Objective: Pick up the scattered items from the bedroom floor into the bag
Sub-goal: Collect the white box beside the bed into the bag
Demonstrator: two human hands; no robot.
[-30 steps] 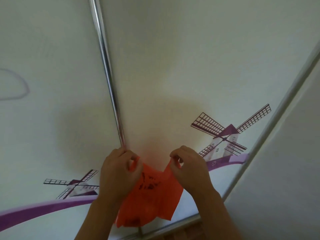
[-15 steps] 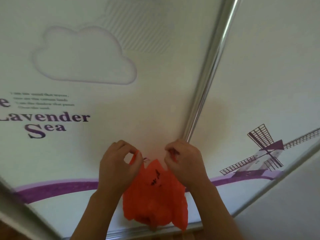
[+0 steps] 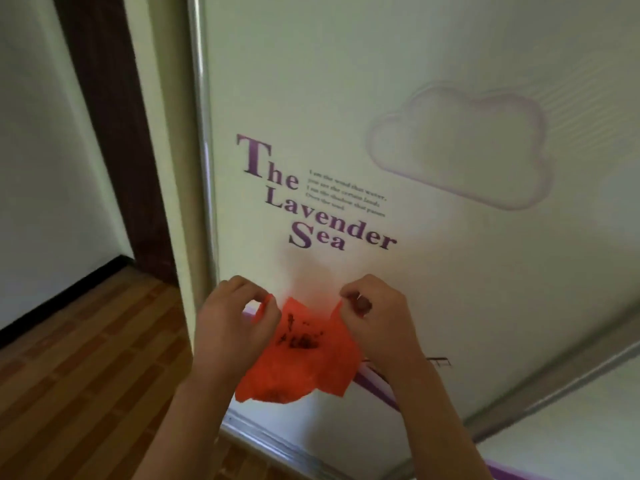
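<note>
The red plastic bag hung in the air between both hands, in front of a white sliding wardrobe door. The left hand pinched the bag's upper left edge between thumb and curled fingers; the right hand pinched the upper right edge in the same manner. The two hands were held apart, with the bag's top edge stretched between them. Dark printed marks showed on the bag's face. The door carried the purple lettering "The Lavender Sea" and a cloud outline. Wood-pattern flooring lay at lower left.
</note>
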